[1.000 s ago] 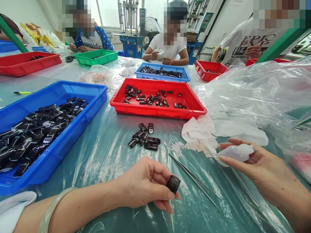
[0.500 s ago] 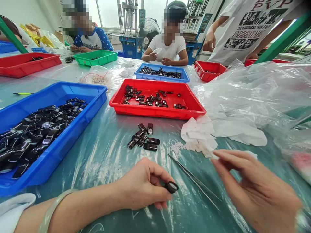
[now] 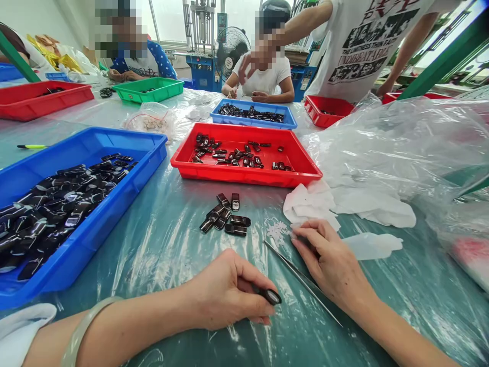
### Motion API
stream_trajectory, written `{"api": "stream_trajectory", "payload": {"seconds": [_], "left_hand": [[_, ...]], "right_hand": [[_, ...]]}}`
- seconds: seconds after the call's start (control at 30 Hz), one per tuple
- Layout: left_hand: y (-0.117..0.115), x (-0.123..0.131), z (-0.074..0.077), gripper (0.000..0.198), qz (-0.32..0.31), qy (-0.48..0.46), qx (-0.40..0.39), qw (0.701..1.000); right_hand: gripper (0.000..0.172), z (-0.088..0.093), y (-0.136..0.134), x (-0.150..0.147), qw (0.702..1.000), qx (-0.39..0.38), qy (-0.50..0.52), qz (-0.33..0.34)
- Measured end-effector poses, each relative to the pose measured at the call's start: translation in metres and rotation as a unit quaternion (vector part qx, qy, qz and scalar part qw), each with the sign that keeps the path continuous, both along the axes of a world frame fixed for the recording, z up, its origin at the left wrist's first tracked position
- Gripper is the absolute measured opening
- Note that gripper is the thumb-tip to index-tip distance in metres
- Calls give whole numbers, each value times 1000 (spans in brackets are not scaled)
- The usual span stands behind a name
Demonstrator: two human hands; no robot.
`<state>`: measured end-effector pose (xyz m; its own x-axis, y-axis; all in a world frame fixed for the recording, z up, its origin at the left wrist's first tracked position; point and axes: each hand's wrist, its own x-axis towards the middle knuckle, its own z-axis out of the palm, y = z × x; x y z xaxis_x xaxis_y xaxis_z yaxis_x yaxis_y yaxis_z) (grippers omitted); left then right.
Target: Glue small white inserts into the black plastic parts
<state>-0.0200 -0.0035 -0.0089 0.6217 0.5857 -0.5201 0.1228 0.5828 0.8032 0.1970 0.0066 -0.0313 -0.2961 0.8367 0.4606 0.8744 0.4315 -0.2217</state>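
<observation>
My left hand (image 3: 231, 293) pinches a small glossy black plastic part (image 3: 272, 295) between thumb and fingers, its pale oval end facing right. My right hand (image 3: 330, 262) is closed, thumb and fingertips together at the right edge of a little heap of thin white bits (image 3: 275, 229). Whether a bit is between those fingertips is too small to tell. Metal tweezers (image 3: 301, 280) lie on the plastic-covered table, passing just below the right hand. Several black parts (image 3: 222, 219) rest in a loose group beyond my left hand.
A blue tray (image 3: 133, 135) heaped with black parts stands at left. Ahead, a red tray (image 3: 237, 176) holds scattered ones, with a smaller blue tray (image 3: 254, 121) behind. White cloths (image 3: 367, 204) and clear plastic sheeting (image 3: 393, 142) lie at right. People are around the table's far side.
My right hand has moved left to the white bits, its fingers closing. The left hand keeps the black part, slightly turned. Across the table, a standing person's arm has reached out leftward.
</observation>
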Motion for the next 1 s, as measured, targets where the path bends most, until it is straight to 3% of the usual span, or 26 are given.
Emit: {"api": "stream_trajectory", "payload": {"seconds": [0.37, 0.57, 0.67, 0.8, 0.9, 1.0], "left_hand": [[-2, 2, 5, 21, -3, 7, 5, 1000], [-1, 2, 1, 20, 7, 12, 8, 1000], [-1, 2, 0, 18, 9, 4, 17, 1000], [-1, 1, 1, 16, -13, -4, 45, 999], [1, 1, 2, 18, -27, -10, 56, 998], [2, 2, 3, 18, -28, -15, 61, 998]], "right_hand": [[16, -1, 1, -1, 999, -11, 39, -8], [7, 18, -17, -6, 995, 24, 92, 9], [7, 31, -32, -15, 988, -13, 146, 53], [18, 39, -43, -26, 950, -110, 242, 161], [32, 38, -46, -31, 943, -114, 230, 214], [39, 35, -51, -31, 945, -118, 215, 215]]}}
